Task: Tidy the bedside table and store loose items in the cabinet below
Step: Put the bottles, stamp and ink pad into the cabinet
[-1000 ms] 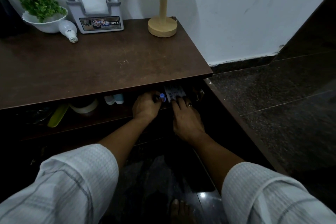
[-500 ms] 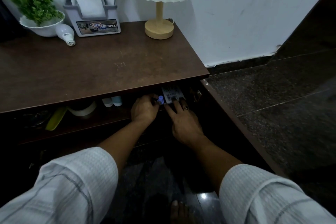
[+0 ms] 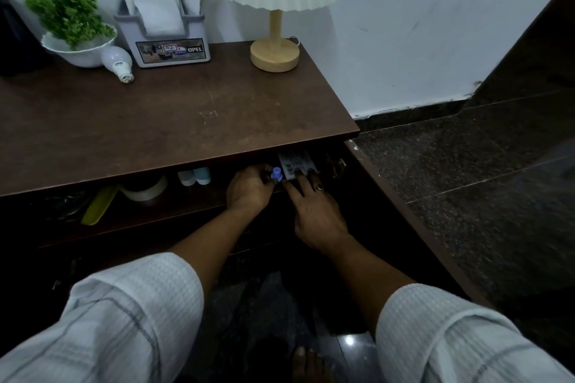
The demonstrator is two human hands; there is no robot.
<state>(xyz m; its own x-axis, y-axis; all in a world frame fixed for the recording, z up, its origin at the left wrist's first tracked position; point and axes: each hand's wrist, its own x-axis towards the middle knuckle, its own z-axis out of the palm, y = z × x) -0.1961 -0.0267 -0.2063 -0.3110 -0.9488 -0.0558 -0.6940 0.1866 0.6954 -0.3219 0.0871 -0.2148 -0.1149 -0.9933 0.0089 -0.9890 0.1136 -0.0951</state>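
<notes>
Grip, left hand (image 3: 249, 193): your fingers curl round a small blue-capped item (image 3: 276, 173). The cap pokes out to the right; its body is hidden in your fist.

Grip, right hand (image 3: 314, 211): your fingers are straight and a little spread, tips lying on a white printed packet (image 3: 294, 162). You wear a dark ring on one finger.

Your hands sit just beside each other at the right end of the cabinet shelf (image 3: 193, 205), below the surface (image 3: 155, 121). The packet lies partly under the surface's near edge.

Left along the shelf:
- two small pale bottles (image 3: 194, 176)
- tape roll (image 3: 146, 191)
- yellow-green strip (image 3: 98, 205)

Far side of the surface:
- lamp (image 3: 275, 53)
- tissue holder (image 3: 171, 47)
- bulb (image 3: 118, 62) on its side, just beside a white plant bowl (image 3: 74, 54)

Cabinet door (image 3: 401, 205) stands open on the right.
</notes>
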